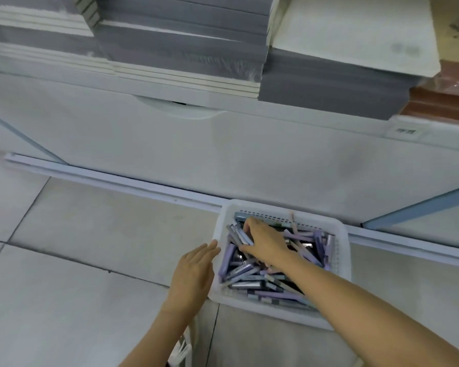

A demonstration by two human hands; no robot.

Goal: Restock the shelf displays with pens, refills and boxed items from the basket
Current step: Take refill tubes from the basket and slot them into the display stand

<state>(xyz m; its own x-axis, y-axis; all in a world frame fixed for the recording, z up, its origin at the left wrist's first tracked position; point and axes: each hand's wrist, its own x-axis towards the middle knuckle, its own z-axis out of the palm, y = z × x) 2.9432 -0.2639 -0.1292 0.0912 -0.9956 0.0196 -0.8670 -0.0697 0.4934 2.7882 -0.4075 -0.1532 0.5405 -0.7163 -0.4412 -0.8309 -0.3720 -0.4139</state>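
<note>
A white plastic basket (341,263) stands on the tiled floor against the shelf unit's base. It is full of several narrow boxed items (245,272) in lilac, grey and pale blue. My right hand (266,243) is inside the basket at its far left, fingers curled round a few of the narrow boxes (240,234). My left hand (194,274) lies flat with straight fingers, its tips touching the basket's left rim.
The white base panel of the shelf unit (223,154) rises right behind the basket. On the shelf above lie stacks of grey and white notebooks (183,49) and a brown stack (440,96) at the right. A price tag (406,131) sits on the shelf edge.
</note>
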